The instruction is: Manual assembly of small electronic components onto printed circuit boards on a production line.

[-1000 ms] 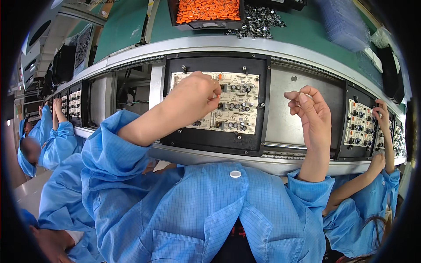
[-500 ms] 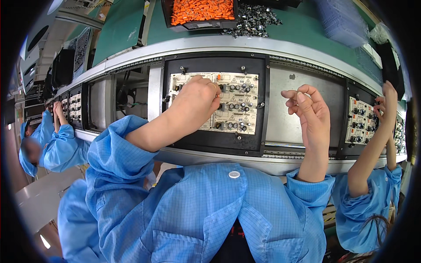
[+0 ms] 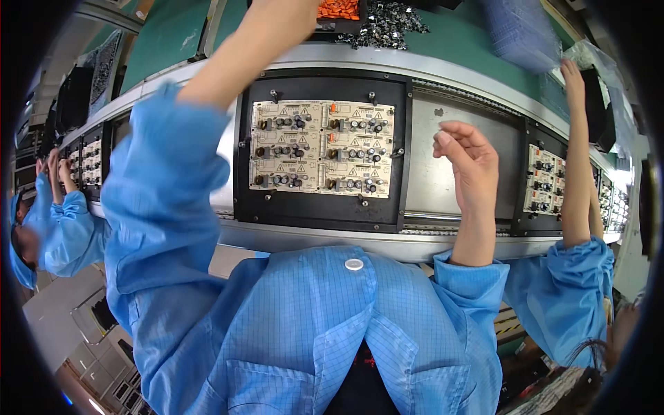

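Note:
My left hand (image 3: 287,15) reaches over the far edge of the line, beside a black bin (image 3: 346,28) of small orange parts (image 3: 339,8). Its fingers are cut off by the top of the picture. A pale circuit board panel (image 3: 322,149) lies flat in a black frame (image 3: 259,204) in front of me. Capacitors and other parts stand on it in rows, and two orange parts (image 3: 333,137) sit near its upper middle. Held above the bare metal plate right of the frame, my right hand (image 3: 469,159) is closed in a pinch; whatever its fingertips hold is too small to name.
A pile of small dark shiny parts (image 3: 387,28) lies on the green bench beside the bin. Clear plastic trays (image 3: 522,34) are stacked at the far right. Co-workers' arms (image 3: 577,152) reach over the line at right, and others work at far left.
My left hand has left the board panel and moved away from me to the orange bin. A second orange part on the board now shows. My right hand stays pinched over the metal plate.

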The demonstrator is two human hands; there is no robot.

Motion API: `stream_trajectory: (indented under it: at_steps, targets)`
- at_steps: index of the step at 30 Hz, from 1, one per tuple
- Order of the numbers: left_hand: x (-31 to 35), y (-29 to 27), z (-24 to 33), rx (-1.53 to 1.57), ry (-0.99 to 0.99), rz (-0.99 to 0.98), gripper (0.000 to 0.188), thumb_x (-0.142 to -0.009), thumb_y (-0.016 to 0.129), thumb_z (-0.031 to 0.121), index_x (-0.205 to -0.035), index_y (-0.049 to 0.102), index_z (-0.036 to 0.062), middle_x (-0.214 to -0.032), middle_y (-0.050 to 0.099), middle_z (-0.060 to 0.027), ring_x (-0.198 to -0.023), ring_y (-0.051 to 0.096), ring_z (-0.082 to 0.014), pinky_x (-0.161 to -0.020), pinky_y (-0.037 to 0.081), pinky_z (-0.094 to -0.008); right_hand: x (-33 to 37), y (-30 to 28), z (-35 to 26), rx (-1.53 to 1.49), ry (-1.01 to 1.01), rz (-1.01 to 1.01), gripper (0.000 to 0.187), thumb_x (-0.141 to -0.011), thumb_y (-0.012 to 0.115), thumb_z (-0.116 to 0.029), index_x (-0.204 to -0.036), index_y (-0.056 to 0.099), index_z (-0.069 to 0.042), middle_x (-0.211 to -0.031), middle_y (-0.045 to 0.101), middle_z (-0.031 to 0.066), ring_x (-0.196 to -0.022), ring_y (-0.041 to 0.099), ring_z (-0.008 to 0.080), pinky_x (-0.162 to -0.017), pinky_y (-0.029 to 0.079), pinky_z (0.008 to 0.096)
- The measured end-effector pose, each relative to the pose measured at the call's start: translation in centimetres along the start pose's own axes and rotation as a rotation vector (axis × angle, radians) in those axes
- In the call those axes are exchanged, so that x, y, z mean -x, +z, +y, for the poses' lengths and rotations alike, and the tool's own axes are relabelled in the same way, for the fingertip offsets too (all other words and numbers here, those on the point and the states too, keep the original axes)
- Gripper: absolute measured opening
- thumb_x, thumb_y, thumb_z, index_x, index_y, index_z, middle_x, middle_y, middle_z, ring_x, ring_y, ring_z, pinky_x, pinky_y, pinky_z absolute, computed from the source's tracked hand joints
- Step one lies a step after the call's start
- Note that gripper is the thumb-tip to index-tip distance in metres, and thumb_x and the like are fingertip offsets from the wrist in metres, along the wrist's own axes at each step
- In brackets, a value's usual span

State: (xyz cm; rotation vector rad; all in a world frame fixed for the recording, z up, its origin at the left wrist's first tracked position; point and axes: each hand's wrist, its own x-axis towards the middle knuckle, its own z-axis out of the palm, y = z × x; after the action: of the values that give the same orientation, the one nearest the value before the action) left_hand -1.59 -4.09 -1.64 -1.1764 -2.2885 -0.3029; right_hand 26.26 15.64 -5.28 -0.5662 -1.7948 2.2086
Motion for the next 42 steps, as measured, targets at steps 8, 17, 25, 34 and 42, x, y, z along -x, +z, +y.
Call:
stream_trajectory:
  at_steps: [8,17,25,34,42]
  targets:
    - [-5.6,4.2,-4.7,-0.046,-0.275,-0.187,0.010,-0.080,0.057,-0.001,-0.078,0.066,-0.0043,-0.084,0.068,-0.0265,-0.084,0.068,-0.0407,-0.074,0.055,-0.0488,1.2,1.2,0.5,0.209,-0.045,-0.048,0.015,-0.084,0.068,0.006,-0.099,0.069,0.005,-0.094,0.067,0.0076,-0.085,0.065,0.0162,-0.074,0.053,0.0294]
    - [-5.5,3.8,-6.9,-0.006,-0.269,-0.085,0.012,-0.079,0.058,-0.002,-0.083,0.068,-0.0046,-0.086,0.067,-0.0279,-0.085,0.066,-0.0427,-0.075,0.056,-0.0470,3.0,5.0,-0.3,1.018,-0.465,-0.283,0.025,-0.079,0.067,0.009,-0.102,0.067,-0.001,-0.093,0.067,0.0118,-0.081,0.067,0.0223,-0.075,0.056,0.0293]
    - [-5.0,3.4,-8.2,0.154,-0.277,0.010,0.019,-0.078,0.057,-0.003,-0.093,0.070,-0.0030,-0.088,0.068,-0.0252,-0.089,0.066,-0.0404,-0.079,0.055,-0.0442,3.4,5.7,0.1,1.025,-0.384,-0.277,0.023,-0.081,0.066,0.009,-0.101,0.064,-0.002,-0.091,0.066,0.0114,-0.084,0.068,0.0233,-0.074,0.056,0.0311]
    - [-5.5,0.8,-6.1,0.289,-0.240,0.132,0.030,-0.081,0.055,-0.007,-0.108,0.067,-0.0046,-0.090,0.068,-0.0258,-0.084,0.067,-0.0378,-0.067,0.055,-0.0447,3.6,5.9,-0.1,1.117,-0.489,-0.241,0.021,-0.082,0.067,0.006,-0.101,0.064,-0.002,-0.090,0.066,0.0124,-0.082,0.068,0.0266,-0.072,0.055,0.0341]
    - [-1.4,-6.7,-3.0,0.723,-0.539,-0.322,0.019,-0.084,0.062,0.004,-0.100,0.069,-0.0038,-0.082,0.067,-0.0192,-0.080,0.064,-0.0280,-0.071,0.050,-0.0399,0.3,4.9,-2.3,1.080,-0.555,-0.164,0.020,-0.082,0.067,0.003,-0.101,0.065,-0.002,-0.091,0.069,0.0123,-0.080,0.068,0.0265,-0.073,0.055,0.0335]
